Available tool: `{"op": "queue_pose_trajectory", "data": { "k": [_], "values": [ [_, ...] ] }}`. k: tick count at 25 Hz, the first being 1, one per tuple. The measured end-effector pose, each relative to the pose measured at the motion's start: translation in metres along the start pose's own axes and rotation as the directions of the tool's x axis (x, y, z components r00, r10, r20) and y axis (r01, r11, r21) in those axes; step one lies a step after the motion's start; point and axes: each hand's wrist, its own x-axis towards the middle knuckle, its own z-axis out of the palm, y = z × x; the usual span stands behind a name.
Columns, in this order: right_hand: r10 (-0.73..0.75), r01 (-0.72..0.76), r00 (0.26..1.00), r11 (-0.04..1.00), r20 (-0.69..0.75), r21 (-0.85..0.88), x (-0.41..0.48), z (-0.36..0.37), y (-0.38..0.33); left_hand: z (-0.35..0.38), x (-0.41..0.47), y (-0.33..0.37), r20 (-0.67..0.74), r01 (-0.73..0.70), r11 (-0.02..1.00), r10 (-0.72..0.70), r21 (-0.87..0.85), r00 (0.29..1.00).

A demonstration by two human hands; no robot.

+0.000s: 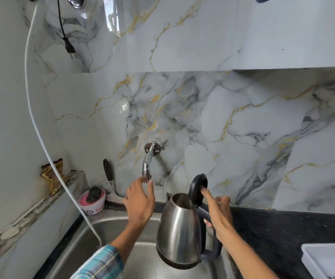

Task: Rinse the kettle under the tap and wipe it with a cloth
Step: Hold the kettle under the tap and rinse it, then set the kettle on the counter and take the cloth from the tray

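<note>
A steel electric kettle with a black base and handle hangs above the sink, its black lid flipped up. My right hand grips the kettle's handle, one finger stretched up against the lid. The chrome tap juts from the marble wall just left of the kettle. My left hand reaches up to the tap's end, thumb and fingers touching the nozzle. No water is seen running. No cloth is in view.
A pink tub with a steel scrubber stands at the sink's back left corner beside a black-handled tool. A white hose drops into the sink. Black counter lies right, with a white tray.
</note>
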Motion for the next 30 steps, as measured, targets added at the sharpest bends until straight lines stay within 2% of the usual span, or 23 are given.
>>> {"op": "queue_pose_trajectory", "data": {
  "k": [3, 6, 9, 12, 17, 21, 23, 25, 27, 29, 30],
  "values": [
    [0.012, -0.011, 0.996, 1.0, -0.087, 0.007, -0.009, -0.053, 0.016, 0.021, -0.052, 0.034, 0.131, -0.199, 0.973, 0.213, -0.117, 0.968],
    [0.014, -0.009, 0.978, 1.0, -0.207, 0.023, -0.017, -0.103, 0.033, 0.047, -0.101, 0.072, 0.239, -0.376, 0.921, 0.39, -0.105, 0.889],
    [-0.007, 0.025, 0.93, 0.999, -0.367, 0.046, -0.03, -0.14, 0.048, 0.072, -0.145, 0.099, 0.357, -0.506, 0.86, 0.492, -0.059, 0.794],
    [-0.001, 0.019, 0.88, 0.999, -0.475, 0.034, -0.045, -0.16, 0.068, 0.092, -0.178, 0.118, 0.481, -0.482, 0.872, 0.458, -0.08, 0.748],
    [0.074, -0.053, 0.851, 0.997, -0.521, 0.055, -0.064, -0.174, 0.105, 0.11, -0.212, 0.129, 0.692, -0.354, 0.934, 0.283, -0.042, 0.664],
    [0.111, -0.056, 0.845, 0.991, -0.524, 0.119, -0.07, -0.174, 0.118, 0.119, -0.224, 0.133, 0.751, -0.268, 0.962, 0.211, -0.046, 0.626],
    [0.069, -0.025, 0.871, 0.995, -0.486, 0.097, -0.072, -0.172, 0.121, 0.122, -0.227, 0.137, 0.77, -0.217, 0.975, 0.168, -0.04, 0.615],
    [-0.023, 0.022, 0.917, 1.0, -0.397, -0.009, -0.073, -0.186, 0.123, 0.124, -0.229, 0.14, 0.778, -0.182, 0.983, 0.13, -0.02, 0.615],
    [-0.141, 0.066, 0.932, 0.972, -0.333, -0.226, -0.062, -0.227, 0.123, 0.124, -0.231, 0.143, 0.752, -0.191, 0.982, 0.127, -0.001, 0.646],
    [-0.248, 0.045, 0.913, 0.85, -0.324, -0.525, -0.033, -0.287, 0.127, 0.123, -0.234, 0.149, 0.694, -0.241, 0.97, 0.166, 0.011, 0.701],
    [-0.238, -0.037, 0.917, 0.747, -0.319, -0.663, -0.017, -0.321, 0.133, 0.126, -0.238, 0.155, 0.675, -0.287, 0.957, 0.19, 0.034, 0.713]
  ]
}}
